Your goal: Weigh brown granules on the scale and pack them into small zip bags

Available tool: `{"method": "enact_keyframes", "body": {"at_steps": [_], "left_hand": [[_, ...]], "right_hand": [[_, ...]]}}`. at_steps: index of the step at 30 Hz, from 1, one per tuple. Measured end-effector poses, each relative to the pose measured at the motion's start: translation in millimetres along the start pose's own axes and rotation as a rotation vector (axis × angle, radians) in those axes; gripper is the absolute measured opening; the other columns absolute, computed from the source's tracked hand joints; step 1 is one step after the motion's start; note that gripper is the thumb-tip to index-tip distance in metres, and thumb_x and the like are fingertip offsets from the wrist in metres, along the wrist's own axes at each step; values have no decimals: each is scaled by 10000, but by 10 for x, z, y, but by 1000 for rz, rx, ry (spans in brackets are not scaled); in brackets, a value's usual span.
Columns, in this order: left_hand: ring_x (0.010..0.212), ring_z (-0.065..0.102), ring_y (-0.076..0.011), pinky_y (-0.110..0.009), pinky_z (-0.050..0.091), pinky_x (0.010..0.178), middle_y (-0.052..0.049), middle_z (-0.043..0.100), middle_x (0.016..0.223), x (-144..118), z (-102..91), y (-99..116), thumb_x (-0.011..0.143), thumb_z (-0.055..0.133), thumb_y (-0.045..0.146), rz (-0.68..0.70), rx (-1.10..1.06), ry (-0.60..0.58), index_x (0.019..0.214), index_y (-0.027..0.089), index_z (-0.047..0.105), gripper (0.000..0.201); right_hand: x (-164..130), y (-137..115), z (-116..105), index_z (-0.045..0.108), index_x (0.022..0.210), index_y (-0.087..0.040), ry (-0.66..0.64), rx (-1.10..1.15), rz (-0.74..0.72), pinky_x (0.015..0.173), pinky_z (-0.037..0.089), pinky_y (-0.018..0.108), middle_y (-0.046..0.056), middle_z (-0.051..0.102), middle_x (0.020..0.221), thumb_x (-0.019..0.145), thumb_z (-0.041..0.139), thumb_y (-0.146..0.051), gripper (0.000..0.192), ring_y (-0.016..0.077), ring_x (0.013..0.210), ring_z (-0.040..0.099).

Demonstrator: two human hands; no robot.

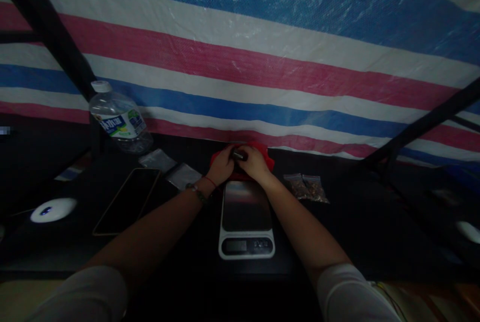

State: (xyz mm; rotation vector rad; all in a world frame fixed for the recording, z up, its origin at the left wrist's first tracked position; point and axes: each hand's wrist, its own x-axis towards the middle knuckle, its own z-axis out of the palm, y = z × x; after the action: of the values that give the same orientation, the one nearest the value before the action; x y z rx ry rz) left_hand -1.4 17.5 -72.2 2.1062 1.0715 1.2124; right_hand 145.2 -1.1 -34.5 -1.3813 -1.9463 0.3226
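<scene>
Small dark object, short and glossy, gripped between the closed fingers of the left hand at its 9 o'clock and the right hand at its 3 o'clock, above a red cloth at 12 o'clock of the kitchen scale.

We take this for a makeshift packing or weighing station rather than a proper shop or lab. Behind our hands hangs a striped tarp of red, white and blue on dark poles. Just below our hands lies a digital scale; to their right lie small zip bags on the dark table, with a water bottle to their left.
</scene>
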Motion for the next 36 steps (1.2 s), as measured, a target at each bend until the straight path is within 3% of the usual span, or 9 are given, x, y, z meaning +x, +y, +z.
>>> {"method": "enact_keyframes", "body": {"at_steps": [11, 16, 19, 23, 29, 36], "left_hand": [[1143, 572, -227, -420, 411, 1065, -105, 631, 1202, -6, 6, -60, 689, 426, 74, -15, 18, 5, 1218, 125, 564, 549], [1187, 544, -233, -438, 395, 1077, -106, 603, 1257, 1, -1, -51, 685, 437, 81, 26, 24, 17, 1266, 142, 535, 592], [1241, 507, -239, -449, 370, 1100, -122, 567, 1311, -3, 11, -79, 711, 423, 94, 25, 37, 22, 1305, 127, 505, 601], [1281, 474, -236, -450, 350, 1120, -117, 539, 1348, -15, 29, -95, 715, 411, 91, 38, 46, 7, 1357, 137, 462, 645], [1287, 467, -229, -467, 337, 1128, -104, 521, 1369, -36, 39, -48, 689, 408, 72, 101, 21, -16, 1367, 160, 453, 686], [1314, 443, -245, -462, 325, 1136, -131, 496, 1395, -43, 44, -65, 710, 410, 95, 61, 22, -18, 1412, 116, 390, 703]], "right_hand": [[-37, 67, -1, 708, 924, -185, -103, 169, 50, 763, 515, 319, 46, 721, 895, 750, 651, -160, 185, 202, 817, 671], [-23, 121, 66, 672, 970, -159, -29, 224, 135, 796, 517, 312, 55, 710, 925, 723, 691, -160, 248, 180, 833, 662], [-18, 175, 106, 662, 969, -166, -63, 316, 129, 820, 518, 313, 57, 708, 946, 768, 637, -154, 203, 170, 854, 666], [-8, 198, 127, 665, 1006, -179, -102, 448, 102, 885, 504, 325, 53, 708, 1017, 769, 546, -63, 290, 167, 932, 661], [5, 202, 189, 661, 973, -166, -52, 485, 169, 866, 517, 322, 49, 711, 986, 671, 639, -55, 323, 178, 902, 668], [19, 262, 233, 635, 1006, -162, -21, 498, 206, 888, 511, 323, 55, 704, 1005, 677, 655, -94, 337, 169, 922, 666]]}}
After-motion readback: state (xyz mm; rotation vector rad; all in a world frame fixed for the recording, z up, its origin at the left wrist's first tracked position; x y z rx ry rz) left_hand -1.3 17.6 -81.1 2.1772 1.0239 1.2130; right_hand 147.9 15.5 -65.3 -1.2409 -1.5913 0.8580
